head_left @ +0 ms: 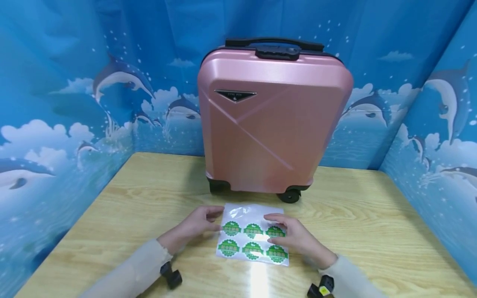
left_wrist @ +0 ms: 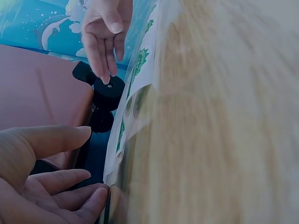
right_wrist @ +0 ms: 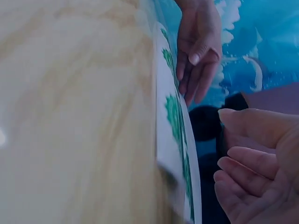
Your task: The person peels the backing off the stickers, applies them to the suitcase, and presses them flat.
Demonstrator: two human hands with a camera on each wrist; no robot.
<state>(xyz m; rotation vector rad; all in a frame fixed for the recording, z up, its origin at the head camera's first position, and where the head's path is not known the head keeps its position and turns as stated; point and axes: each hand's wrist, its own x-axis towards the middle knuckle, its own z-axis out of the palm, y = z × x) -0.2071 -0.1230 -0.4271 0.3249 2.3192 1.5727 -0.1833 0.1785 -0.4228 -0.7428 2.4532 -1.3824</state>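
Note:
A white sheet of round green stickers (head_left: 244, 236) in a clear plastic sleeve lies flat on the table, its corners slightly raised in the wrist views. At its left edge is my left hand (head_left: 199, 223), fingers loosely bent and thumb apart; in the left wrist view the lower fingertips (left_wrist: 96, 200) come close to the sheet's edge, contact hard to tell. My right hand (head_left: 296, 238) hovers over the right part of the sheet, partly covering a sticker. Its thumb and relaxed fingers (right_wrist: 240, 179) hold nothing in the right wrist view.
A pink hard-shell suitcase (head_left: 268, 132) with a black top handle (head_left: 275, 42) and black wheels (head_left: 289, 196) stands upright behind the sheet. The wooden table (head_left: 149, 186) is bordered by blue dolphin-print cloth (head_left: 160, 33). Black devices (head_left: 171, 276) are strapped to both wrists.

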